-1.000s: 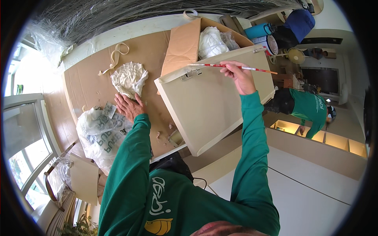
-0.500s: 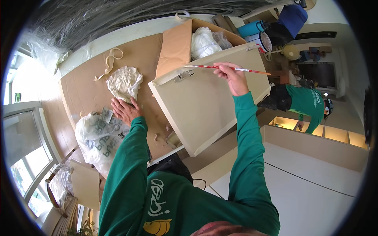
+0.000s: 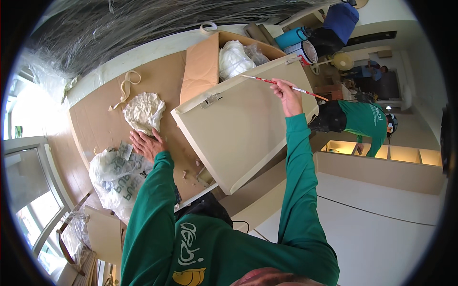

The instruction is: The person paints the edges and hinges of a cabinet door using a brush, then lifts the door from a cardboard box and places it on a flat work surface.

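My right hand (image 3: 288,99) pinches a thin red-and-white paintbrush (image 3: 305,91) near its middle, over a cream panel (image 3: 243,124). The brush's pale tip points left, close to the panel's far edge. A metal hinge (image 3: 211,100) is fixed near the panel's far left corner. My left hand (image 3: 149,144) lies with fingers spread at the near edge of a crumpled off-white wad (image 3: 144,112), which looks like cloth or plastic. Just below that hand sits a white plastic bag (image 3: 114,178) with green print.
Brown cardboard (image 3: 100,114) covers the work surface, with a loop of tape (image 3: 126,88) on it. Behind the panel stands an open carton (image 3: 202,71) holding white plastic. A paint bucket (image 3: 305,51) is at the far right. Another person (image 3: 365,121) in green works at lit shelves (image 3: 381,151).
My right hand has moved the brush rightward, away from the hinge, and its tip now tilts further up. My left hand stays by the wad. The whole view has shifted slightly.
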Tool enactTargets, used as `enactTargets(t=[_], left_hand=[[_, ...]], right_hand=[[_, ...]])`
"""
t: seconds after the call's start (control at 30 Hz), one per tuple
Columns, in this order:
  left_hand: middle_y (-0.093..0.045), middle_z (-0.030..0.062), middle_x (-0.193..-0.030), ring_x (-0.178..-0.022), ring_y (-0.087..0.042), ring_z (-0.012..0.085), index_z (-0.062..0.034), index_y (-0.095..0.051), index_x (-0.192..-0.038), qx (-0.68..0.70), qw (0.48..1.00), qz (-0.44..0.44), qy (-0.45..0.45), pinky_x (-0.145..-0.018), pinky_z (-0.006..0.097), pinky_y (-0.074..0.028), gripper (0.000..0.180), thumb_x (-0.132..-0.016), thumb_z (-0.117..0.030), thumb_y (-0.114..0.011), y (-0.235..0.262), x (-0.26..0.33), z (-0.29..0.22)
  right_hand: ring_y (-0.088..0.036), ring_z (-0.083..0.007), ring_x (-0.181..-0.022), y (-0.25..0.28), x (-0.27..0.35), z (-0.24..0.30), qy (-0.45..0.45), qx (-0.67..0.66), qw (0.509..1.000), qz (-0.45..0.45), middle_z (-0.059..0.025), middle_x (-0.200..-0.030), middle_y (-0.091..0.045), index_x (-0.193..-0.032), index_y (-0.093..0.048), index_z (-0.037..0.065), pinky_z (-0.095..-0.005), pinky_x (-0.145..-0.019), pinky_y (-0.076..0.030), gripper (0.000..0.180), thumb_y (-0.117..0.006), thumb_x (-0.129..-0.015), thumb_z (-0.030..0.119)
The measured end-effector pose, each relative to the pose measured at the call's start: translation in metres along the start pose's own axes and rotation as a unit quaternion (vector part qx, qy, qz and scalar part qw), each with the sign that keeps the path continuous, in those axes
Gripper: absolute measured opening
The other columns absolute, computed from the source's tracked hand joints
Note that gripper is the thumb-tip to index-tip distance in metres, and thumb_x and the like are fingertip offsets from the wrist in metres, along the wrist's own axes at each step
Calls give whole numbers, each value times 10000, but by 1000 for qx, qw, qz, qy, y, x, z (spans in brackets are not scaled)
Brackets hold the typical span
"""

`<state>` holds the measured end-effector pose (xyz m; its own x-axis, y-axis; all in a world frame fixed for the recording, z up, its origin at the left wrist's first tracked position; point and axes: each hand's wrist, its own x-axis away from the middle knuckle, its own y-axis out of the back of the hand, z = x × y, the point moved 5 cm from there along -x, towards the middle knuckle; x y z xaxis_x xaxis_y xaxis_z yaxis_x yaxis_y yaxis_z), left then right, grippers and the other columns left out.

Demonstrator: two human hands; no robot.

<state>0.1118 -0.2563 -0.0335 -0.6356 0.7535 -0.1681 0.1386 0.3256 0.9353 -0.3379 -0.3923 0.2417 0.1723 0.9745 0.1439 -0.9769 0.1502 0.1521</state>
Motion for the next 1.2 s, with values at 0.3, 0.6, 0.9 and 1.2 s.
enactTargets(t=[0.3,0.6,0.9,1.2], left_hand=[[-346,137,-1714,-1596,-294,307,-21,-485,-1541,-6,1000,3,-3,-1287,500,-212,714,-1072,-558,-500,0,-1,0],[-384,147,-1691,-1573,-336,325,-25,-511,-1524,6,998,-51,-29,-1269,516,-255,720,-1058,-573,-516,-9,1,7],[-491,153,-1612,-1485,-457,353,-40,-518,-1529,33,989,-134,-52,-1189,518,-352,832,-1015,-695,-498,-21,-5,-9],[-556,239,-1501,-1328,-562,432,-25,-520,-1507,266,962,-20,50,-1129,532,-443,797,-1023,-658,-544,-10,-33,34]], right_hand=[[-619,-94,-800,30,-4,6,34,-15,996,-85,-93,-957,-775,-1189,-745,-53,-243,-721,-437,278,-675,-1033,166],[-434,-109,-770,75,185,64,122,-47,966,-222,-31,-890,-574,-1391,-621,-123,-278,-680,-345,682,-473,-1139,493],[-590,-118,-911,95,514,-3,118,-280,873,-382,-50,-977,-656,-1427,-568,-117,-284,-801,-473,631,-476,-1146,441],[-585,-154,-863,129,642,-67,141,-382,838,-362,-56,-958,-670,-1489,-523,-46,-322,-816,-454,478,-498,-1138,279]])
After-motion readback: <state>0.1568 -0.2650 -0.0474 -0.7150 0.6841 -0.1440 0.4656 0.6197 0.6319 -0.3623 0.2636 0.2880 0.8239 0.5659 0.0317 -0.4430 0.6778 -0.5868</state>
